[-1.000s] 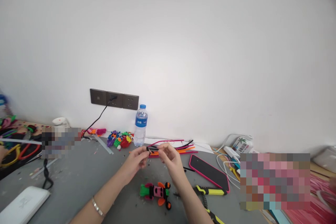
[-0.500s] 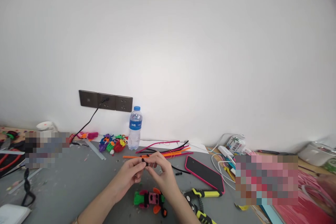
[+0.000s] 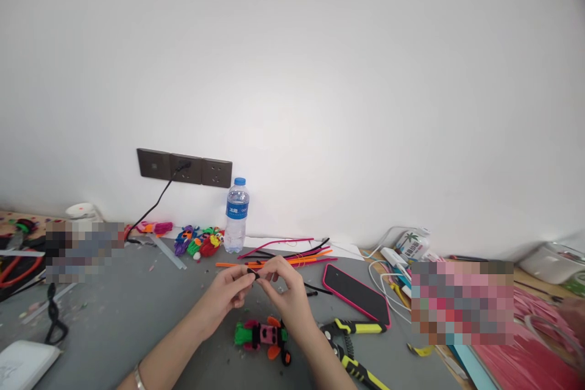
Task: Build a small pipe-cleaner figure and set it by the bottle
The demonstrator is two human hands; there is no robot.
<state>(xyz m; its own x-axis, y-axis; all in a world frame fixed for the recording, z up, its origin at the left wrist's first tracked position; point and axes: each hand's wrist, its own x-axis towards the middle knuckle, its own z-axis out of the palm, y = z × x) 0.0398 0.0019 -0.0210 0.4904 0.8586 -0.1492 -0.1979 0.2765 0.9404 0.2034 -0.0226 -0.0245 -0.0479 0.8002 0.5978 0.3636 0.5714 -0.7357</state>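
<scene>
Between the fingertips of both hands is a short piece of black pipe cleaner [image 3: 251,272], partly hidden by the fingers. My left hand [image 3: 228,286] pinches it from the left. From the right, my right hand [image 3: 286,286] grips the same piece with thumb and fingers. Below the hands a small pipe-cleaner figure [image 3: 261,335] lies on the grey table, green, pink, orange and black. Behind the right hand lie long pipe cleaners [image 3: 311,258] in orange, dark pink and black. A small black piece [image 3: 312,294] lies right of the right hand.
Wire strippers [image 3: 361,326] with yellow-black handles and a pink-cased phone [image 3: 356,294] lie to the right. A water bottle [image 3: 236,219] stands by the wall beside colourful pipe-cleaner figures [image 3: 212,242]. A white box [image 3: 27,362] sits front left. Another person's hand [image 3: 573,317] shows at the far right.
The view has tilted slightly downward, so the table things sit a little higher in the picture. Both hands still pinch the black piece, its bend slightly changed. The figure lies still.
</scene>
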